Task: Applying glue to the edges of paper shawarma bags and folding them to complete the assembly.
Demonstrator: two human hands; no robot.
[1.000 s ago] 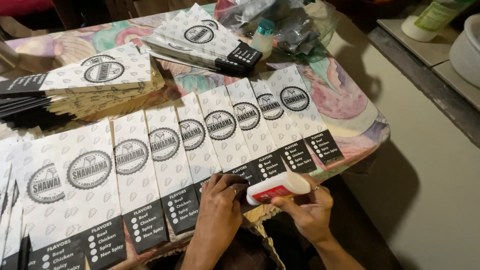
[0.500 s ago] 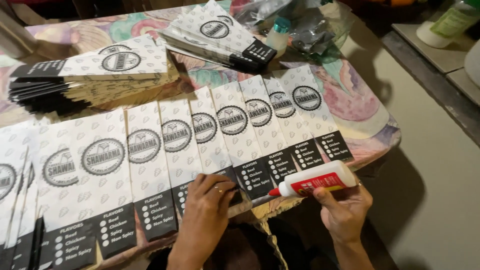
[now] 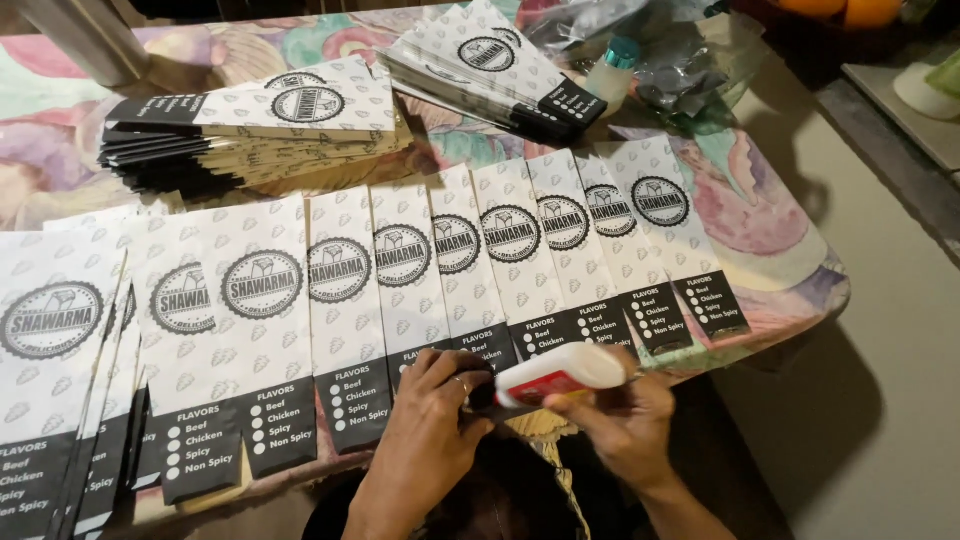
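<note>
While right hand (image 3: 625, 420) tilts glue bottle (image 3: 560, 374), left hand (image 3: 432, 415) pins sleeve (image 3: 462, 260)

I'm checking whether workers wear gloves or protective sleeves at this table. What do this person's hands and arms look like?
Both hands are bare, with no gloves. The left hand has a thin ring on one finger. The right hand shows no ring or watch that I can see. Both forearms are uncovered as far as the view reaches, with no sleeves, bands or markings visible.
</note>
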